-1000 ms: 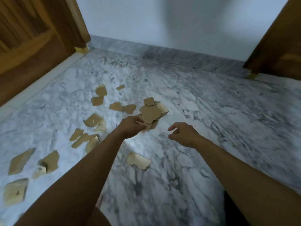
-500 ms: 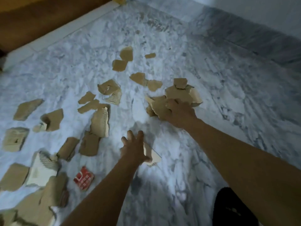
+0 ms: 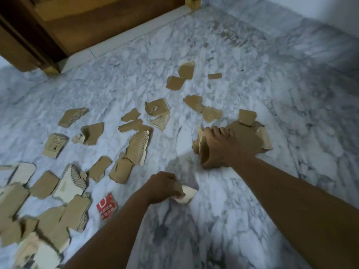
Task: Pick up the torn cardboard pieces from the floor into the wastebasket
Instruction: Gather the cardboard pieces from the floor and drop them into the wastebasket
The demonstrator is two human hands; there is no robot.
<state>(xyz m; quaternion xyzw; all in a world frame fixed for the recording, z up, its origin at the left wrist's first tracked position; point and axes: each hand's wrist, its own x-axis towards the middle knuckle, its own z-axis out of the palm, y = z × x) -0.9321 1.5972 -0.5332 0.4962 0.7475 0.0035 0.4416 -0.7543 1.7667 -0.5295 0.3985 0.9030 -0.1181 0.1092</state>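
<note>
The pieces (image 3: 136, 150) are nearly all on the floor (image 3: 252, 210), strewn from mid-frame out to the left edge. Half a second ago my view had the left hand (image 3: 163, 188) coming down on the pale scrap (image 3: 187, 195) with fingers spread. Now those fingers are curled round the scrap's near edge and pinch it, though I cannot tell whether it has left the floor. The right hand (image 3: 217, 148) stays on the pile (image 3: 246, 133), where it landed half a second back. Its fingers lie over the top sheet and smaller bits are bunched against the thumb side, so I read it as a grasp, not a flat press.

I judge both hands are now loaded, which makes this the first double handful ready to lift and carry. The rest of the job is barely begun.

I see no wastebasket anywhere, so nothing is in it that I can confirm, and the hands will need to travel out of frame to find it.

A red card (image 3: 106, 207) lies just left of the left forearm. A wooden door (image 3: 97, 22) stands beyond the pieces.
</note>
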